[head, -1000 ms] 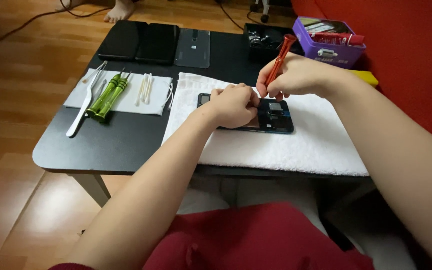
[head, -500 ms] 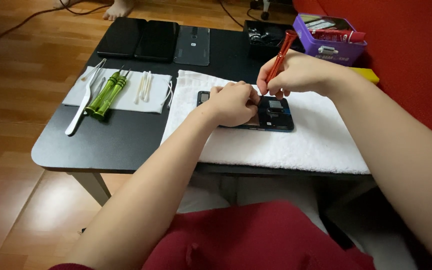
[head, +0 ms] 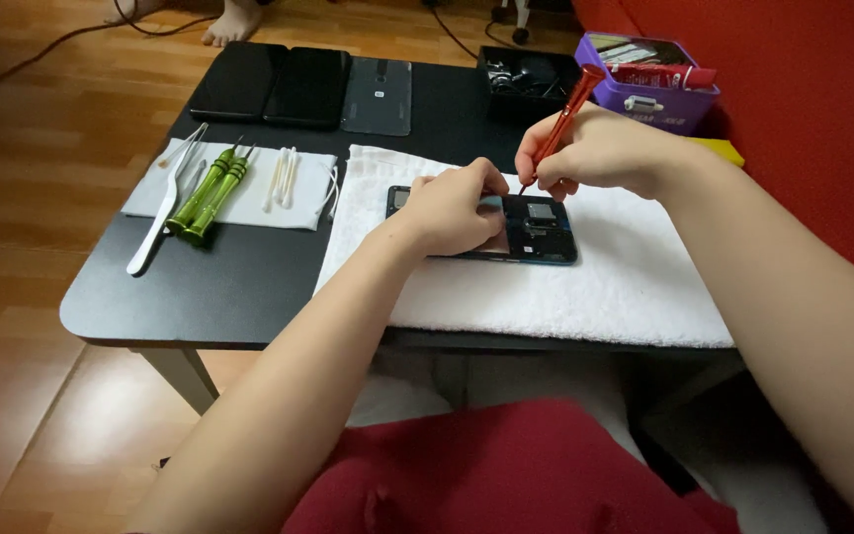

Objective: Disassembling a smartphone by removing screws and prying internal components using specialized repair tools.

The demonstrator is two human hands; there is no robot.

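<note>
One black bench (head: 249,287) carried one white towel (head: 585,287), and on it lay one opened phone (head: 536,229), back cover off. The left hand (head: 452,210) pressed on the phone, fingers curled over its middle and hiding that part. The right hand (head: 600,153) pinched one red screwdriver (head: 560,119), tip down at the phone's upper end. Three dark phones or back panels (head: 308,87) lay at the far edge. A smaller cloth (head: 239,203) held two green screwdrivers (head: 208,193), white tweezers (head: 165,213) and cotton swabs (head: 282,178). A purple box (head: 649,99) held a red tube; the black tray's (head: 526,74) small contents were unclear.
</note>
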